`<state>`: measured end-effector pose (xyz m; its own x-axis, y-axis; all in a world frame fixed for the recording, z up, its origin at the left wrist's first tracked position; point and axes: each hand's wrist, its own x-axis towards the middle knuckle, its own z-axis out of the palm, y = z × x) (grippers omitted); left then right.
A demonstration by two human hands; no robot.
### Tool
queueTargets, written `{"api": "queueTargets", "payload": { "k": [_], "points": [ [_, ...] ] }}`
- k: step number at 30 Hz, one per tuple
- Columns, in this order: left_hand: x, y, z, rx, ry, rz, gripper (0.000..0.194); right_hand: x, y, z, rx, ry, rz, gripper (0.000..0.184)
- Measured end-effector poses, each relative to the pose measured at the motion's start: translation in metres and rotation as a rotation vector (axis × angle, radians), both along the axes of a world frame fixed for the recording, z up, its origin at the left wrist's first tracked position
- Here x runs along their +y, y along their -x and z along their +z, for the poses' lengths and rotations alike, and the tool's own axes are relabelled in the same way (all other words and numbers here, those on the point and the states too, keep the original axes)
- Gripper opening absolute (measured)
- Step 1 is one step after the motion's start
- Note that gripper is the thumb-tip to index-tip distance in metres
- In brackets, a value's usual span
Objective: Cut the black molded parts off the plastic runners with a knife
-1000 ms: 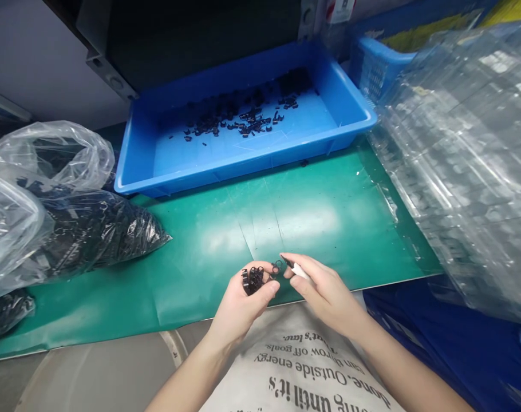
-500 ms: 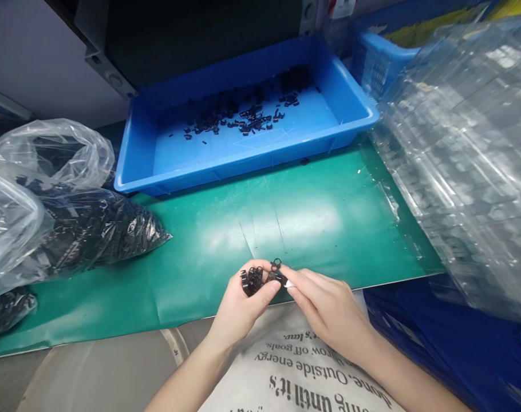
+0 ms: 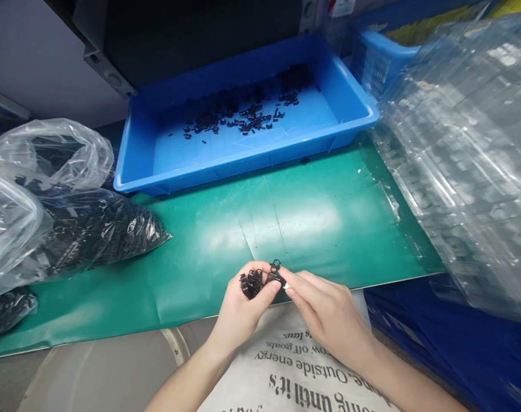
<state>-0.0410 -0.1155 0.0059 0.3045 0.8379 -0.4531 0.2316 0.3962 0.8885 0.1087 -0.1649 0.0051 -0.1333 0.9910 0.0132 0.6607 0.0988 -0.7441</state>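
Several small black plastic clips are bunched in the curled fingers of my left hand. Between that hand's thumb and forefinger is another black clip with a ring-shaped top. My right hand meets it from the right, its thumb and fingers pinched at the clip's lower end, where a small white bit shows at the fingertips. Exactly how the white bit joins the clip is too small to make out. Both hands are just above the table's front edge.
A blue tray with loose black parts stands at the back of the green table. Clear bags of black parts lie at the left. Stacked clear plastic trays lean in from the right, before a blue basket.
Almost nothing differs. My right hand has shifted very slightly left, and both hands remain together at the same clip.
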Motion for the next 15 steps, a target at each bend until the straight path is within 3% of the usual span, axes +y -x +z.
{"api": "queueTargets", "payload": {
  "k": [10, 15],
  "points": [
    [0.003, -0.002, -0.003, 0.026, 0.026, 0.044, 0.016, 0.002, -0.002, -0.006, 0.016, 0.027, 0.013, 0.038],
    [-0.001, -0.006, -0.003, -0.062, 0.029, 0.055, 0.017, 0.001, -0.013, -0.022, 0.017, -0.138, 0.083, 0.038]
  ]
}}
